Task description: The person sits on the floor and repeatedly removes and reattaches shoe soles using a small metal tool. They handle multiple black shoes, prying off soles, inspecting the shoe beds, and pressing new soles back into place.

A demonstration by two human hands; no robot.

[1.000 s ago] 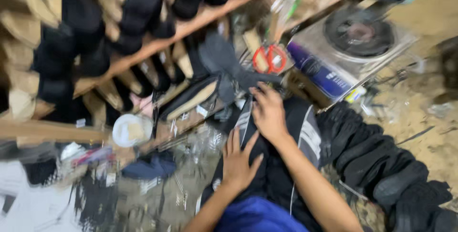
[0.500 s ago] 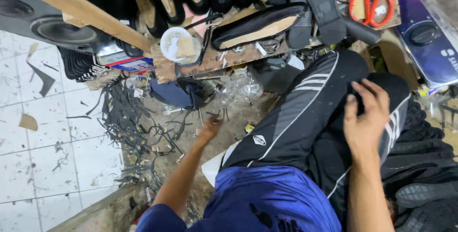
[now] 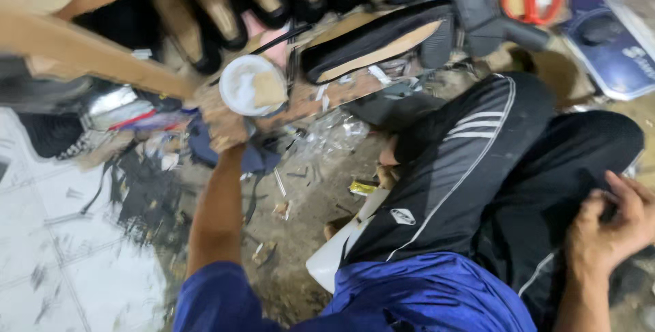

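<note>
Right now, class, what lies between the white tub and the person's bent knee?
In the head view, between the white tub and the knee lie a black shoe upper on the wooden ledge and crumpled clear plastic below.

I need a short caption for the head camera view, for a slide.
Seated person's left hand reaches to a round white container below shoe soles; right hand rests on the knee.

Left arm is reaching straight forward, elbow nearly extended, blue sleeve at the shoulder. Left hand (image 3: 222, 124) is motion-blurred, finger pose unreadable. Right hand (image 3: 607, 229) is resting palm down on the person's own right knee, fingers curled, forearm coming in from bottom right.
</note>
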